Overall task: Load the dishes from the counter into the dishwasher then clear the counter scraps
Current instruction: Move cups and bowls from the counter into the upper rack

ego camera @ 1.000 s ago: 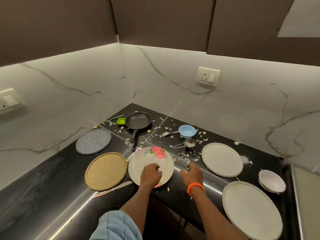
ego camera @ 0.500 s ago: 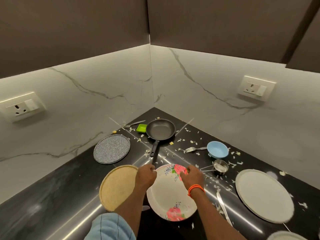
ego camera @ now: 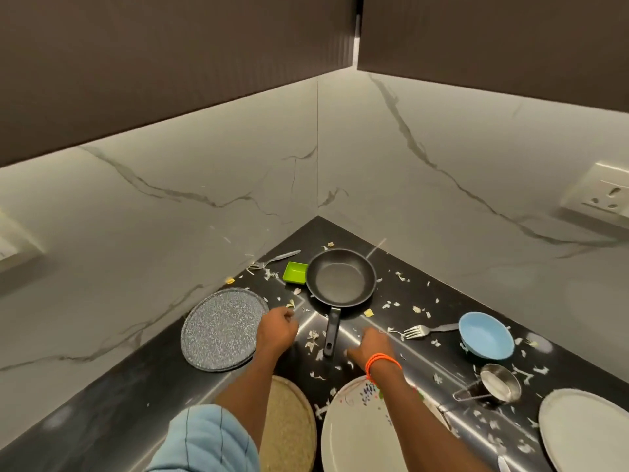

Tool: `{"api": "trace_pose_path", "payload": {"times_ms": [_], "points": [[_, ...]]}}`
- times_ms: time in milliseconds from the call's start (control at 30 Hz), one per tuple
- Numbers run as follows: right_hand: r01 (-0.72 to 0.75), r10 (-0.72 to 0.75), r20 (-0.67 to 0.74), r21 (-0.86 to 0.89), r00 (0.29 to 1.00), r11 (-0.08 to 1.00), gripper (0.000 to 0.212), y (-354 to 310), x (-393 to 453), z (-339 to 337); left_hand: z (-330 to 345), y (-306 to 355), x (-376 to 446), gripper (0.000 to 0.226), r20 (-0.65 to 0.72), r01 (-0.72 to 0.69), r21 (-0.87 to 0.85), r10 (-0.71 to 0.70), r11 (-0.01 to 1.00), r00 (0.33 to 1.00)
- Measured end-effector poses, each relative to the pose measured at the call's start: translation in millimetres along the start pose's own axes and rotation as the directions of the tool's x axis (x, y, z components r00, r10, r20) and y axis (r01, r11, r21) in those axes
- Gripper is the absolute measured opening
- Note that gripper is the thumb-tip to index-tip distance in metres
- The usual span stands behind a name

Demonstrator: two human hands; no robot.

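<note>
Both hands reach over the counter (ego camera: 102,420) toward the pan (ego camera: 340,279) — left hand (ego camera: 276,327) loosely curled, holding nothing; right hand (ego camera: 371,345) blurred, grip unclear, just right of the pan's handle.

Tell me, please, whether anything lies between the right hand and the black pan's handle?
Nothing solid does. The right hand hovers just right of the pan handle; only small loose scraps lie on the counter around it.

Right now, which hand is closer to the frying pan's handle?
Right. The right hand sits just beside the tip of the black frying pan's long handle, on its right. The left hand is farther off on the other side, by the speckled grey round plate.
</note>
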State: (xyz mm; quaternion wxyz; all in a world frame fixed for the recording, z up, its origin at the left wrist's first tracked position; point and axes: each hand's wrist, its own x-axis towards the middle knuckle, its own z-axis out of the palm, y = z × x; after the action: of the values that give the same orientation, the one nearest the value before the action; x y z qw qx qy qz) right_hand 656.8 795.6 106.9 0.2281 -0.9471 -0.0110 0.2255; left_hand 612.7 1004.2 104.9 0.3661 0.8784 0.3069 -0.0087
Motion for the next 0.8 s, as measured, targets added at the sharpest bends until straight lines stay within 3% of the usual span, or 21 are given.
{"api": "trace_pose_path", "payload": {"times_ms": [200,367,467,567,633,733,800], "points": [[-0.037,0.037,-0.003,-0.301,0.999,0.953,0.065,-17.0,29.1,25.2,-1.0,10.2,58.6,0.013,-0.065,0.07,-0.118,-0.078,0.991,0.995],[-0.076,0.082,0.009,-0.296,0.997,0.952,0.074,-15.1,47.6,26.8,4.5,26.2,106.4,0.032,-0.138,0.24,-0.262,-0.282,0.935,0.95],[-0.094,0.098,0.0,-0.25,0.995,0.964,0.071,-12.9,54.2,30.7,9.1,29.8,124.0,0.048,-0.114,0.356,-0.335,-0.413,0.872,0.904],[-0.076,0.079,0.006,-0.211,0.997,0.974,0.086,-9.9,55.2,29.7,16.3,20.6,142.6,0.057,-0.055,0.438,-0.414,-0.503,0.798,0.863],[-0.067,0.07,0.004,-0.216,0.998,0.974,0.092,-8.6,54.2,28.0,16.8,16.0,150.2,0.053,0.007,0.479,-0.482,-0.543,0.734,0.839],[-0.07,0.074,0.011,-0.246,0.997,0.967,0.098,-8.3,54.6,24.3,10.6,20.5,143.5,0.021,0.063,0.482,-0.581,-0.554,0.656,0.83],[-0.033,0.044,0.032,-0.3,0.999,0.953,0.097,-12.1,51.4,18.3,6.5,17.0,138.6,0.022,0.065,0.483,-0.605,-0.565,0.633,0.823]]}}
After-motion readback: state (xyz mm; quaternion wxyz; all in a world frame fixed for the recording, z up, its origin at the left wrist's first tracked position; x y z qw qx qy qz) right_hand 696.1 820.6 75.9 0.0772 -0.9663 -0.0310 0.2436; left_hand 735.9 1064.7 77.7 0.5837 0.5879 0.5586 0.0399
